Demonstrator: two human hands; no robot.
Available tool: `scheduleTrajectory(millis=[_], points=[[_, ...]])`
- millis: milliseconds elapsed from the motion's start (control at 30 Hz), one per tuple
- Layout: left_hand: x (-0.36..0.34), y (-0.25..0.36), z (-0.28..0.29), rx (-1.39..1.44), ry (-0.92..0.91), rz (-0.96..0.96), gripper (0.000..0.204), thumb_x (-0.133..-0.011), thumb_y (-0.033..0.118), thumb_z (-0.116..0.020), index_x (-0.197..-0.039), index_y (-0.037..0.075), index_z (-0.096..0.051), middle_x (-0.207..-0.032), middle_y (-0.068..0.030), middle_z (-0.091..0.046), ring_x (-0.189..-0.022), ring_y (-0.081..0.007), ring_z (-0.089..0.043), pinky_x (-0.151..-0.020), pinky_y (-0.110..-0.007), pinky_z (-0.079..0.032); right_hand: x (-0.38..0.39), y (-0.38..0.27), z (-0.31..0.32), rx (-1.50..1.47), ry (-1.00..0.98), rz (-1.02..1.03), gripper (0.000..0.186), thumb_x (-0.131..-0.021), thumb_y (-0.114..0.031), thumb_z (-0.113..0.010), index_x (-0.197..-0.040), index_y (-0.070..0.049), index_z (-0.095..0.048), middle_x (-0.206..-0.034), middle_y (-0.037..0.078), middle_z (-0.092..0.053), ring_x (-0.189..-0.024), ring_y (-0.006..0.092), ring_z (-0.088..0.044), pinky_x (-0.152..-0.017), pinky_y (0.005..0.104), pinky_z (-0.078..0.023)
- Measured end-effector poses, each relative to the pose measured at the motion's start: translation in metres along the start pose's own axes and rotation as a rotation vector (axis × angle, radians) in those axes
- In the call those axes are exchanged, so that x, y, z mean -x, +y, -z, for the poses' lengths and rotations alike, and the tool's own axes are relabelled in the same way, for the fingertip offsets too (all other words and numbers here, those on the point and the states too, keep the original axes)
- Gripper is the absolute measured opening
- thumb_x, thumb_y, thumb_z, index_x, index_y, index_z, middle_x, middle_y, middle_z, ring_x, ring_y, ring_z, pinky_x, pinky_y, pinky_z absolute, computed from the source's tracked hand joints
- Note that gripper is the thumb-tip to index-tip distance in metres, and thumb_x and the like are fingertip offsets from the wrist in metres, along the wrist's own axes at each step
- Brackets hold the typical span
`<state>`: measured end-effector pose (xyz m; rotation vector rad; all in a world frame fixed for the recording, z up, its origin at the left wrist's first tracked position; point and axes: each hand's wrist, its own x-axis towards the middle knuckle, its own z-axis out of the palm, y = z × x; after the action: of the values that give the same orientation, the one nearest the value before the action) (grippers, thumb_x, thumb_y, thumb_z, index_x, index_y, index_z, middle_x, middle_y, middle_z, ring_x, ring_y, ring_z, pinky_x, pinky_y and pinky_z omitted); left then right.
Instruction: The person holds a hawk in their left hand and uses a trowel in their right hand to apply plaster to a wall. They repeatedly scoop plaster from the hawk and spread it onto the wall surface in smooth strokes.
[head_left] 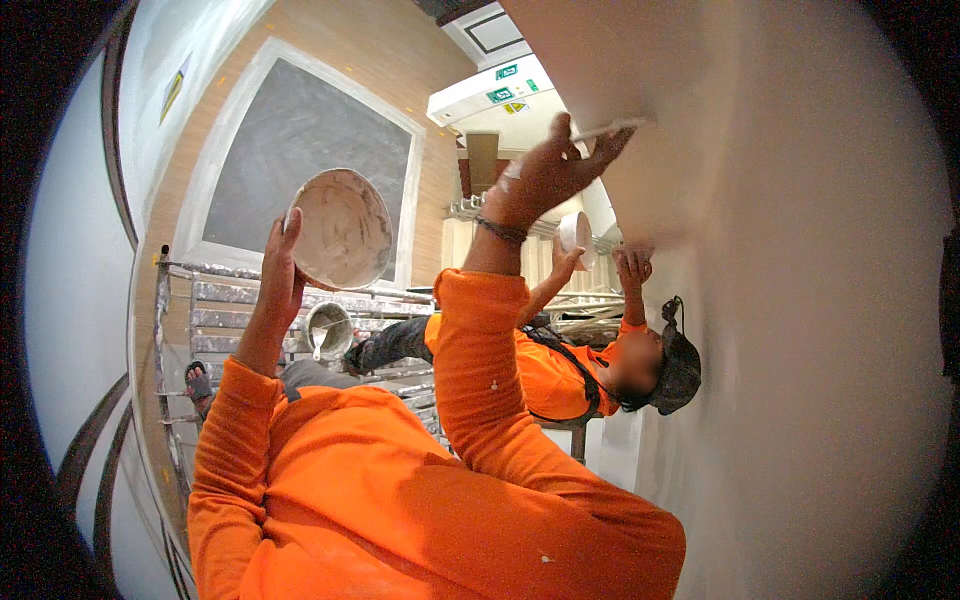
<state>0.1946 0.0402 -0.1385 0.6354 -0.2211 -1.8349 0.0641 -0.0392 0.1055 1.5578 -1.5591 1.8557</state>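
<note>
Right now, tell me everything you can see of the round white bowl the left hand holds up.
The round white bowl is shallow and wide, its inside smeared with pale, off-white paste that coats wall and bottom. It is tilted so its opening faces the camera. The left hand holds it by the left rim, fingers behind, raised above the orange sleeve. Nothing else touches it. Its material looks like plastic, though that is unsure.

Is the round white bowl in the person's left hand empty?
No, the round white bowl in the left hand is coated inside with pale wet plaster.
</note>
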Motion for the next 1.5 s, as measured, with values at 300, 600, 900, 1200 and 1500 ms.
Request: scheduleTrajectory(millis=[300, 600, 900, 1200, 1500], points=[[-0.02, -0.012, 0.02, 0.089, -0.066, -0.045, 0.059, -0.091, 0.05, -0.055, -0.129, 0.007, -0.043, -0.117, -0.0101, -0.053, -0.107, -0.0225, -0.058, -0.082, -0.034, -0.055, 0.073, -0.061, -0.088, 0.197, -0.17, 0.582, 0.06, -0.082, -0.003, -0.048, -0.142, -0.004, -0.04, -0.145, 0.018, -0.038, -0.127, 0.0369, -0.037, -0.108, 0.0454, -0.027], [-0.007, 0.003, 0.028, 0.085, 0.044, -0.066, 0.059, -0.091, 0.049, -0.056, -0.129, 0.006, -0.042, -0.123, -0.0117, -0.05, -0.109, -0.0249, -0.057, -0.084, -0.036, -0.055, 0.026, -0.043, 0.008, 0.354, -0.419, 1.055, 0.046, -0.089, -0.01, -0.043, -0.134, -0.015, -0.053, -0.136, 0.016, -0.049, -0.107, 0.0314, -0.045, -0.089, 0.0421, -0.032], [-0.005, 0.008, 0.004, 0.074, -0.016, -0.037, 0.06, -0.091, 0.05, -0.055, -0.13, 0.006, -0.041, -0.118, -0.0118, -0.051, -0.108, -0.0248, -0.058, -0.08, -0.037, -0.057, 0.008, 0.047, -0.011, 0.749, -0.551, 0.955, 0.067, -0.067, 0.003, -0.057, -0.127, -0.028, -0.057, -0.135, 0.01, -0.046, -0.117, 0.0369, -0.041, -0.088, 0.0516, -0.031], [0.01, -0.003, 0.009, 0.029, 0.063, -0.104, 0.059, -0.092, 0.049, -0.055, -0.131, 0.006, -0.042, -0.119, -0.0111, -0.052, -0.108, -0.0219, -0.057, -0.08, -0.032, -0.054, 0.049, 0.034, 0.058, 0.269, -0.079, 0.227, 0.052, -0.094, -0.017, -0.046, -0.14, 0.005, -0.033, -0.14, 0.025, -0.039, -0.126, 0.0373, -0.04, -0.108, 0.0458, -0.026], [0.025, 0.02, 0.036, 0.025, 0.19, -0.158, 0.059, -0.092, 0.048, -0.054, -0.132, 0.006, -0.042, -0.122, -0.0108, -0.051, -0.112, -0.0226, -0.055, -0.088, -0.034, -0.05, 0.017, -0.015, -0.013, 0.139, -0.033, 0.286, 0.064, -0.096, -0.041, -0.045, -0.146, -0.003, -0.03, -0.15, 0.021, -0.029, -0.137, 0.0347, -0.032, -0.113, 0.0416, -0.025]])
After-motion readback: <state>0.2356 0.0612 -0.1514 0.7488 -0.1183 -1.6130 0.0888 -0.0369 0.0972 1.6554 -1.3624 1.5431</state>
